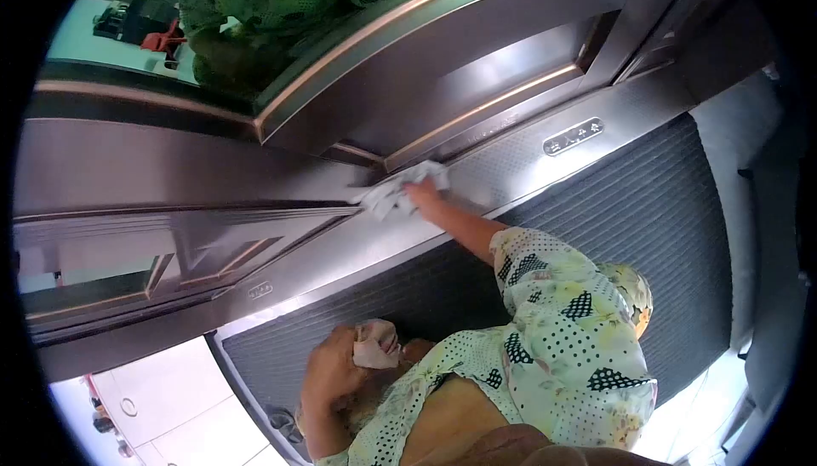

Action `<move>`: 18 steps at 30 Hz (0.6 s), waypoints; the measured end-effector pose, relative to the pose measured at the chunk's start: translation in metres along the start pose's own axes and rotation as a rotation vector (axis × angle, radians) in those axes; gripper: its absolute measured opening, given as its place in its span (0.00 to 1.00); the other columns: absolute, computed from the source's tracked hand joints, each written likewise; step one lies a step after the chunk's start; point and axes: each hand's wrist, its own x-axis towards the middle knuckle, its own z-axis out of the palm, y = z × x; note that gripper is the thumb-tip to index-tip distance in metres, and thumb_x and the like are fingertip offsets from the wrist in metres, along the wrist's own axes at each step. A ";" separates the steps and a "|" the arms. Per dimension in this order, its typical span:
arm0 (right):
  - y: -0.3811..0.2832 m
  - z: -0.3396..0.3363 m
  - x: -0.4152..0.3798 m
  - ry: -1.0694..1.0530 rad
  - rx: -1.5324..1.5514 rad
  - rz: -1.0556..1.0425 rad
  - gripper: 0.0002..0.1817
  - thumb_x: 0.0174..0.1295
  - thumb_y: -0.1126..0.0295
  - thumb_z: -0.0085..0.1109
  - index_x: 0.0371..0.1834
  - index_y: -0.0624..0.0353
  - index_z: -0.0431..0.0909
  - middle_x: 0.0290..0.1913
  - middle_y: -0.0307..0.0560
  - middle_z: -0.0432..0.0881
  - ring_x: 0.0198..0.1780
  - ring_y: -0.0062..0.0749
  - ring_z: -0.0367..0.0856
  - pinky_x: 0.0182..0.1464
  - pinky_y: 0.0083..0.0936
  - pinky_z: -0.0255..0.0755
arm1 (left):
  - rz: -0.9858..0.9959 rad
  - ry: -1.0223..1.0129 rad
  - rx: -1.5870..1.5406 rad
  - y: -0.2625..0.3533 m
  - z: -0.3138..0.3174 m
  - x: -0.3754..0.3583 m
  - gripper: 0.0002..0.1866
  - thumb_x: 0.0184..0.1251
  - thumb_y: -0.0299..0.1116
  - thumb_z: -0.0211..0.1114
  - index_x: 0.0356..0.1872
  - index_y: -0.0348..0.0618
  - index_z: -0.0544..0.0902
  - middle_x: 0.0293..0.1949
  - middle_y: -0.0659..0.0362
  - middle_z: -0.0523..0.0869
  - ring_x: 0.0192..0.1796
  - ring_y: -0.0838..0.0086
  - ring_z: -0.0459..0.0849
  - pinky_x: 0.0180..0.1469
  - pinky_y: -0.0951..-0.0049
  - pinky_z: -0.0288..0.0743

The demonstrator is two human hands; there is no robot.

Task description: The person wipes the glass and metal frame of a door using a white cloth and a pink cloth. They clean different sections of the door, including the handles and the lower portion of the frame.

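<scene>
My right hand [419,194] presses a pale grey cloth [387,197] against the metal threshold [502,172], where the foot of the dark door meets it. The fingers are gathered into the cloth, which bunches around them. Down by my lap, my left hand [334,365] is closed around a folded pinkish cloth [376,345]. Its fingertips are largely hidden behind that cloth. The brown metal double door [340,66] stands over the threshold, one leaf angled against the other.
A ribbed dark mat [621,194] lies beneath me along the threshold. Engraved lettering marks an oval plate [573,137] on the metal. White floor tiles [183,402] show at lower left. Green-tinted glass [298,6] in the door reflects my patterned shirt. A grey covered form [749,142] borders the mat's right side.
</scene>
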 end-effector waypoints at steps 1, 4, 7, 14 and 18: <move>-0.003 0.020 -0.014 -0.208 0.108 0.030 0.20 0.56 0.67 0.65 0.51 0.63 0.76 0.45 0.56 0.82 0.51 0.45 0.80 0.50 0.44 0.74 | 0.012 -0.009 -0.009 0.004 0.000 0.000 0.22 0.49 0.40 0.72 0.43 0.40 0.79 0.44 0.44 0.83 0.46 0.46 0.82 0.45 0.56 0.77; -0.041 0.022 -0.025 -0.455 0.441 0.202 0.21 0.50 0.69 0.69 0.47 0.66 0.77 0.44 0.55 0.82 0.45 0.42 0.83 0.43 0.41 0.77 | 0.043 -0.034 -0.002 0.015 -0.003 0.008 0.22 0.49 0.40 0.72 0.44 0.40 0.80 0.44 0.44 0.83 0.47 0.47 0.82 0.46 0.56 0.77; -0.097 -0.027 -0.032 -0.313 0.451 0.255 0.14 0.52 0.69 0.66 0.40 0.62 0.79 0.38 0.51 0.83 0.38 0.39 0.84 0.34 0.42 0.77 | 0.112 -0.046 0.102 0.012 -0.010 0.024 0.23 0.49 0.39 0.72 0.46 0.40 0.80 0.46 0.45 0.82 0.48 0.47 0.82 0.48 0.56 0.76; -0.157 -0.158 0.035 0.158 0.726 -0.110 0.22 0.60 0.71 0.60 0.55 0.72 0.71 0.48 0.53 0.81 0.50 0.39 0.82 0.51 0.33 0.76 | 0.411 0.110 0.037 0.016 -0.018 0.031 0.21 0.45 0.32 0.71 0.43 0.39 0.79 0.45 0.49 0.82 0.45 0.50 0.82 0.47 0.58 0.77; -0.211 -0.233 0.091 0.552 0.208 -0.558 0.22 0.54 0.75 0.64 0.52 0.66 0.71 0.43 0.47 0.80 0.44 0.32 0.77 0.49 0.30 0.72 | 0.604 0.185 0.131 0.019 -0.014 0.028 0.19 0.44 0.30 0.71 0.41 0.39 0.79 0.44 0.50 0.82 0.44 0.52 0.83 0.46 0.58 0.77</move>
